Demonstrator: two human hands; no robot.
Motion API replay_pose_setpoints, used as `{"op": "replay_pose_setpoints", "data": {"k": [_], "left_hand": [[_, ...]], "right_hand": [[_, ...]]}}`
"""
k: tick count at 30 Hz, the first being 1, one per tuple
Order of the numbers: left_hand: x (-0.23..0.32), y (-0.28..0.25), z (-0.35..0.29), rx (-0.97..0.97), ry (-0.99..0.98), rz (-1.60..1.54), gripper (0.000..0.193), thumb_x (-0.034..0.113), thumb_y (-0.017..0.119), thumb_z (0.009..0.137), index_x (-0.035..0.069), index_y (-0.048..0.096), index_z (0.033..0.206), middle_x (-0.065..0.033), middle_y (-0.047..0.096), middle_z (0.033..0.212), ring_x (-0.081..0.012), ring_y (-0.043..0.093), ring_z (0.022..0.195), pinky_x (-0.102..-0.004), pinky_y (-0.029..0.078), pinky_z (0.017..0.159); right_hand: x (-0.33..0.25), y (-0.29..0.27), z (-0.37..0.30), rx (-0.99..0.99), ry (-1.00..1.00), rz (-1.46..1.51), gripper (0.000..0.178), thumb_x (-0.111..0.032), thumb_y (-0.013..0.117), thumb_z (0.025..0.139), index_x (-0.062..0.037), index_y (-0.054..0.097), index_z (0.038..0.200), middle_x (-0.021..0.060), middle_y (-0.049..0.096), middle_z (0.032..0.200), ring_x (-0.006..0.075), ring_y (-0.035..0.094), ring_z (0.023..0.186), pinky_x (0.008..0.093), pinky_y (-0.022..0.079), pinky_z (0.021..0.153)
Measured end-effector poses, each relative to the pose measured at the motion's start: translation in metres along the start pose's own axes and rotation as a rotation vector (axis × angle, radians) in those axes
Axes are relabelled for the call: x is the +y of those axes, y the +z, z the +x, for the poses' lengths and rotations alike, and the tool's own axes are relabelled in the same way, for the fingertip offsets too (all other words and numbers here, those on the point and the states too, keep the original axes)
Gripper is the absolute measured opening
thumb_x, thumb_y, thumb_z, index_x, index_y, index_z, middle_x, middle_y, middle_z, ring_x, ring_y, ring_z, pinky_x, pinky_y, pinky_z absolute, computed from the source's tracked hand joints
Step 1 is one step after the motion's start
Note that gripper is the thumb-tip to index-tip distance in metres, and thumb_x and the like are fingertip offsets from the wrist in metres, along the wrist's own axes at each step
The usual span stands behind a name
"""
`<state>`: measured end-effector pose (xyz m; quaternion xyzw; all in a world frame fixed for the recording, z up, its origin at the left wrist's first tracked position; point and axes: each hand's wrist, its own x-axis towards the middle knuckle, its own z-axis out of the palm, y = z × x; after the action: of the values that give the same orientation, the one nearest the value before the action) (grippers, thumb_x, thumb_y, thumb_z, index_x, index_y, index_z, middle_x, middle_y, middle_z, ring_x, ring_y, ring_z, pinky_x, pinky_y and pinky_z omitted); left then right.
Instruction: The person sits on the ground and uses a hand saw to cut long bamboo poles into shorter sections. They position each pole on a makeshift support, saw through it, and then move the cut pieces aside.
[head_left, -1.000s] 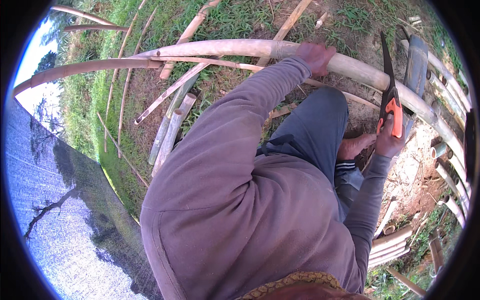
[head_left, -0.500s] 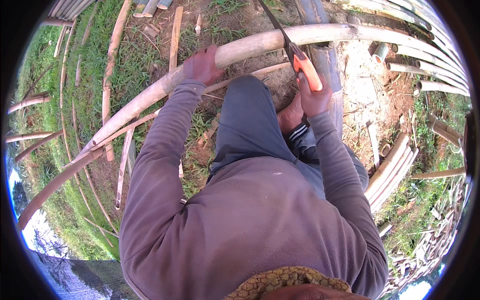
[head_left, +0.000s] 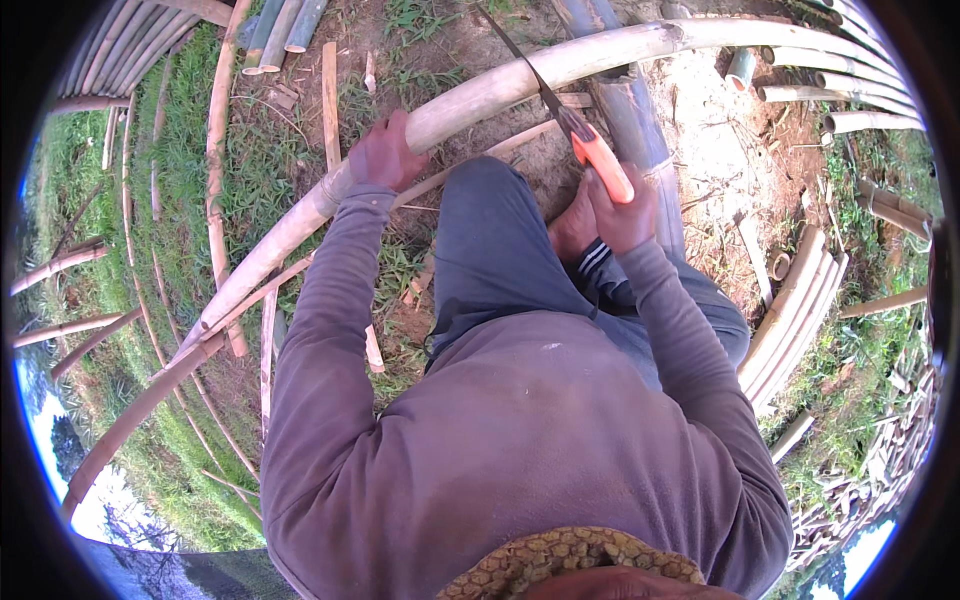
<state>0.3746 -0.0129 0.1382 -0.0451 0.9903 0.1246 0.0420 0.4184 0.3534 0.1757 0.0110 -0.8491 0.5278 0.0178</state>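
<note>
A long pale bamboo pole (head_left: pixel 478 96) lies crosswise in front of me, resting toward the right over a thicker dark log (head_left: pixel 640 118). My left hand (head_left: pixel 386 153) is closed around the pole from above, left of the log. In my right hand (head_left: pixel 626 212) is the orange handle of a handsaw (head_left: pixel 603 164). Its dark, narrow blade crosses the pole a little left of the log and slants away to the upper left. Whether the teeth are in a cut cannot be made out. My bent knee is just nearer than the pole.
Stacked bamboo poles (head_left: pixel 865 122) fill the upper right, and more lie at the upper left. Shorter bamboo pieces (head_left: pixel 793 315) sit to my right. A thin split strip (head_left: pixel 330 105) lies on the grass beyond my left hand. My bare foot (head_left: pixel 573 226) is close below the saw.
The right hand has drawn the saw back toward me, so its handle is farther from the pole. My left hand keeps its hold. The whole view has shifted slightly.
</note>
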Motion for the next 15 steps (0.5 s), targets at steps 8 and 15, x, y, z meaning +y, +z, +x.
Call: {"op": "replay_pose_setpoints", "data": {"k": [8,15], "left_hand": [[0.000,-0.007,-0.004,0.027,0.014,-0.007,0.064,0.031,0.088,0.073,0.012,0.061,0.127,-0.0220,0.072,0.112,-0.0451,0.072,0.102,-0.0533,0.059,0.088],[0.008,-0.005,-0.004,0.034,0.021,-0.003,0.066,0.032,0.089,0.072,0.011,0.062,0.129,-0.0234,0.073,0.113,-0.0456,0.072,0.104,-0.0542,0.058,0.090]], "right_hand": [[-0.007,-0.042,-0.069,-0.012,0.006,0.019,0.021,-0.011,0.081,0.092,0.0005,0.071,0.107,0.0159,0.075,0.085,0.0305,0.078,0.077,0.0378,0.059,0.069],[0.008,-0.034,-0.057,-0.019,0.010,-0.032,0.022,-0.015,0.080,0.093,-0.0020,0.069,0.106,0.0189,0.076,0.088,0.0375,0.077,0.081,0.0421,0.060,0.070]]}}
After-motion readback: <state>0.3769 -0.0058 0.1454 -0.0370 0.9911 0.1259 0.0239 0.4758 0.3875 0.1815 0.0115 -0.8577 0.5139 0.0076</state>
